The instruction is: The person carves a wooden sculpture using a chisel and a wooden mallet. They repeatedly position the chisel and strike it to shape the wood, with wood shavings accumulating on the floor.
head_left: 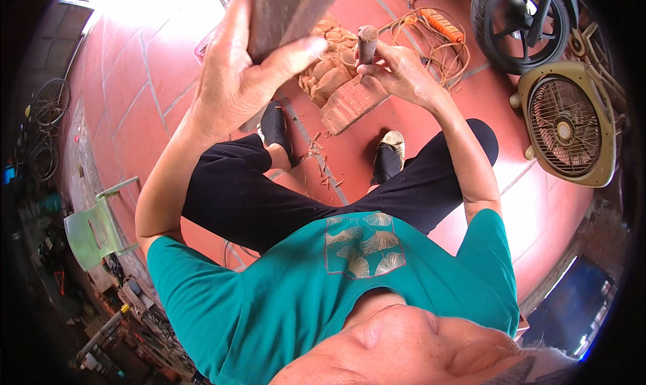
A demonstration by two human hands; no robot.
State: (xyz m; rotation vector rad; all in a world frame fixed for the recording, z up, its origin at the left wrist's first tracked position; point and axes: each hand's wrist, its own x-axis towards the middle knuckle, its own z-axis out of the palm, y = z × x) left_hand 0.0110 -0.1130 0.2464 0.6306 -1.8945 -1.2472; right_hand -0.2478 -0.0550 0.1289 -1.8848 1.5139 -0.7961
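My left hand (232, 82) is raised close to the camera, closed on a dark brown wooden block (289, 15) with flat faces; its far end runs out of view. With thumb and fingers, my right hand (404, 75) pinches the chisel (367, 45), whose round wooden handle points up toward me; its blade is hidden. Below both hands a carved wooden piece (330, 82) lies on the floor between my feet. Rounded, overlapping shapes cover its far part, and its near end is a plain squared base.
Wood shavings (321, 163) lie scattered on the red tiled floor (134, 82). An orange power strip (442, 25) with tangled cords is at the far right, near a wheel (525, 22) and a box fan (565, 126). A green plastic chair (94, 230) stands left.
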